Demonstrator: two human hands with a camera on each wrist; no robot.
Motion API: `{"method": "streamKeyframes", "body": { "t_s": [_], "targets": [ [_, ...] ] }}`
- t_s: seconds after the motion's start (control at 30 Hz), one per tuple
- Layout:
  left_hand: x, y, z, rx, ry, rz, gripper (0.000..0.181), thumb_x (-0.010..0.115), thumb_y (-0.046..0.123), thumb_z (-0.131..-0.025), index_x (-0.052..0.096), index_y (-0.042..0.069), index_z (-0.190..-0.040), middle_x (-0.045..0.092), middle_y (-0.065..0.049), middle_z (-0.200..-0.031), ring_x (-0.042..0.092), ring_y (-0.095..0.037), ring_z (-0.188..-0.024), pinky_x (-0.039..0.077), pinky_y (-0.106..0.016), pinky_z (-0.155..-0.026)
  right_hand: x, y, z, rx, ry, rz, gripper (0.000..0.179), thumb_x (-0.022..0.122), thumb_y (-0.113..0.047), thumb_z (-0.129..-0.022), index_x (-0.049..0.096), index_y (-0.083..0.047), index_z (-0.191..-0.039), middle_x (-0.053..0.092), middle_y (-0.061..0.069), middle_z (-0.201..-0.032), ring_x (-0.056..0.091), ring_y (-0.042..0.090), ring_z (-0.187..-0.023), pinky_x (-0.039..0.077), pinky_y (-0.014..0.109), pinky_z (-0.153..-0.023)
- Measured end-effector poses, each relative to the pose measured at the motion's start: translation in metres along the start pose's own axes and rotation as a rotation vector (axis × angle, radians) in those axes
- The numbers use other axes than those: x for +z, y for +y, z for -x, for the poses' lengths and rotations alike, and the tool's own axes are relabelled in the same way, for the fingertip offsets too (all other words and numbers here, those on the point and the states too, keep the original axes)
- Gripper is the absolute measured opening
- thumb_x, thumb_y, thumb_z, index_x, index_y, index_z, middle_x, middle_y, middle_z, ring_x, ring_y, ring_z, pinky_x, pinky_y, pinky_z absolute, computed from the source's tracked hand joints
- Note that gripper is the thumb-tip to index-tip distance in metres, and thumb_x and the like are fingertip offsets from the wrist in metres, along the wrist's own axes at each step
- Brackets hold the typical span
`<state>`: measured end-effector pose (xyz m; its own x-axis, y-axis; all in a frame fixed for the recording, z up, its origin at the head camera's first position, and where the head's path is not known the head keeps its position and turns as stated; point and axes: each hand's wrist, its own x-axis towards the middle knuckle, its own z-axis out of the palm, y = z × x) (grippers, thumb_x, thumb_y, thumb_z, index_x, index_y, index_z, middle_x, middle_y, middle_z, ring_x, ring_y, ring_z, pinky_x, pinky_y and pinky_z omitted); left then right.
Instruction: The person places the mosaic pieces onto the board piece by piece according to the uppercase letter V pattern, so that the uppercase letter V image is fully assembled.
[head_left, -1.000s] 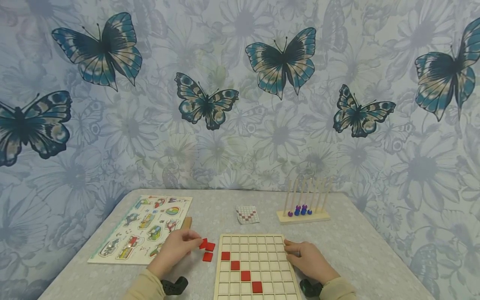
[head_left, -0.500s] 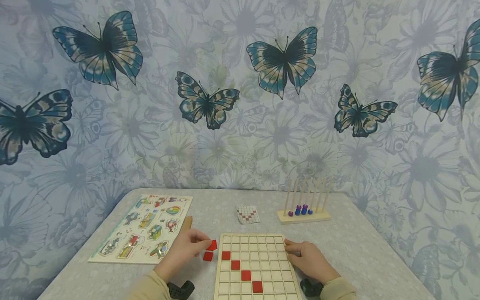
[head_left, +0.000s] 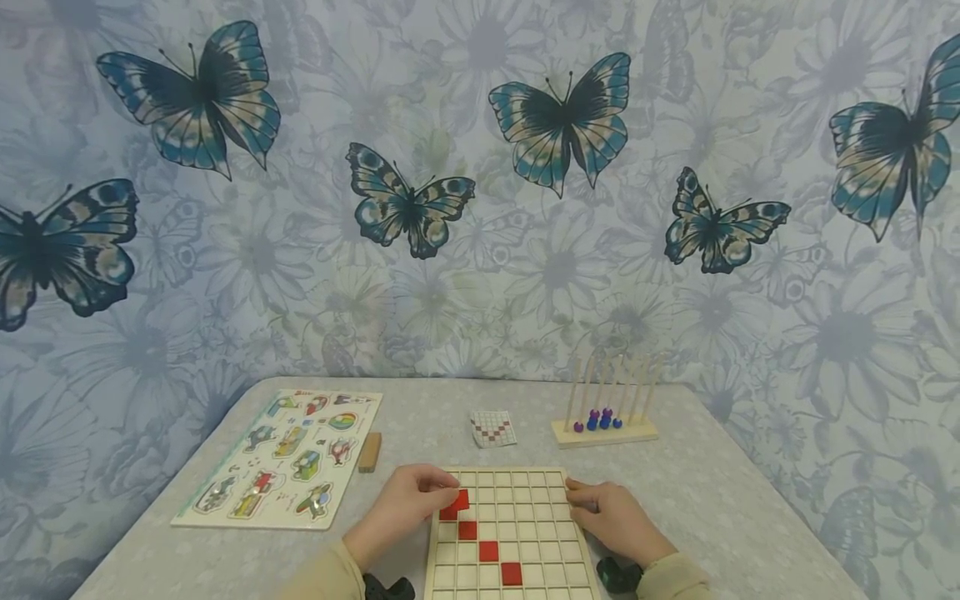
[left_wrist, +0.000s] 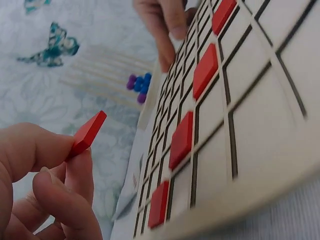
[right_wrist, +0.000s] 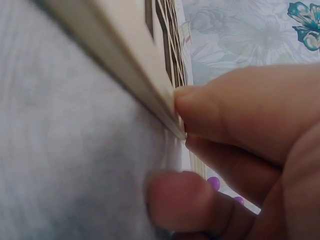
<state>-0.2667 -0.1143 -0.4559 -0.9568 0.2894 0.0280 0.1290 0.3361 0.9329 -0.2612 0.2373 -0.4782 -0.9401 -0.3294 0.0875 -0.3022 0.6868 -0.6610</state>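
My left hand point(head_left: 405, 504) pinches a red square tile point(left_wrist: 90, 134) between thumb and fingers. In the head view, the hand is over the left edge of a wooden grid board point(head_left: 525, 533). Several red tiles point(head_left: 489, 551) sit in the board's cells in a diagonal line; the held tile partly covers the uppermost. At the board's right edge near its far corner, my right hand point(head_left: 618, 521) grips the rim point(right_wrist: 145, 82) with fingers and thumb. Loose red tiles seen earlier left of the board are hidden behind my left hand.
A small paper card point(head_left: 493, 429) with a red grid pattern lies behind the board. Back right stands a peg rack point(head_left: 606, 433) with purple and blue beads. A picture puzzle board point(head_left: 281, 467) and a small wooden block point(head_left: 369, 452) lie left.
My left hand has taken a red tile from the loose ones at the left and moved right with it, over the board's edge. The right hand stays at the rim.
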Motion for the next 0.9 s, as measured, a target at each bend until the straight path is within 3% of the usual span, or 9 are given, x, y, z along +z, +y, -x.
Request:
{"method": "streamKeyframes", "body": {
  "t_s": [0.1, 0.3, 0.57, 0.9],
  "targets": [
    [0.012, 0.009, -0.003, 0.035, -0.034, -0.014, 0.017, 0.075, 0.021, -0.094, 0.078, 0.007, -0.103, 0.074, -0.001, -0.094, 0.060, -0.013, -0.077, 0.052, -0.033, -0.066, 0.000, -0.001, 0.000, -0.007, 0.000, 0.002, 0.035, 0.073, -0.019, -0.096, 0.072, -0.001, -0.125, 0.062, 0.016, -0.142, 0.060, 0.045, -0.128, 0.047, 0.062, -0.102],
    [0.036, 0.022, -0.007, 0.059, -0.088, 0.031, 0.014, 0.075, 0.020, -0.095, 0.078, 0.008, -0.101, 0.074, -0.001, -0.092, 0.059, -0.013, -0.071, 0.052, -0.033, -0.063, -0.001, -0.001, -0.001, -0.012, -0.002, 0.007, 0.034, 0.072, -0.019, -0.097, 0.072, -0.001, -0.126, 0.062, 0.016, -0.142, 0.059, 0.044, -0.129, 0.047, 0.061, -0.102],
    [0.062, 0.009, -0.004, 0.083, -0.073, -0.023, 0.005, 0.077, 0.020, -0.093, 0.078, 0.015, -0.093, 0.072, 0.003, -0.086, 0.061, -0.014, -0.070, 0.051, -0.031, -0.062, 0.002, -0.003, -0.003, 0.009, -0.003, 0.016, 0.035, 0.073, -0.019, -0.096, 0.072, -0.001, -0.126, 0.062, 0.016, -0.143, 0.059, 0.044, -0.130, 0.047, 0.061, -0.102],
    [0.075, 0.008, -0.005, 0.124, -0.096, -0.056, 0.004, 0.078, 0.019, -0.092, 0.080, 0.017, -0.089, 0.074, 0.005, -0.082, 0.065, -0.011, -0.072, 0.053, -0.030, -0.063, 0.002, -0.002, -0.001, 0.015, 0.013, 0.030, 0.034, 0.074, -0.017, -0.095, 0.073, -0.001, -0.125, 0.063, 0.016, -0.141, 0.060, 0.043, -0.128, 0.047, 0.061, -0.102]
  ]
}}
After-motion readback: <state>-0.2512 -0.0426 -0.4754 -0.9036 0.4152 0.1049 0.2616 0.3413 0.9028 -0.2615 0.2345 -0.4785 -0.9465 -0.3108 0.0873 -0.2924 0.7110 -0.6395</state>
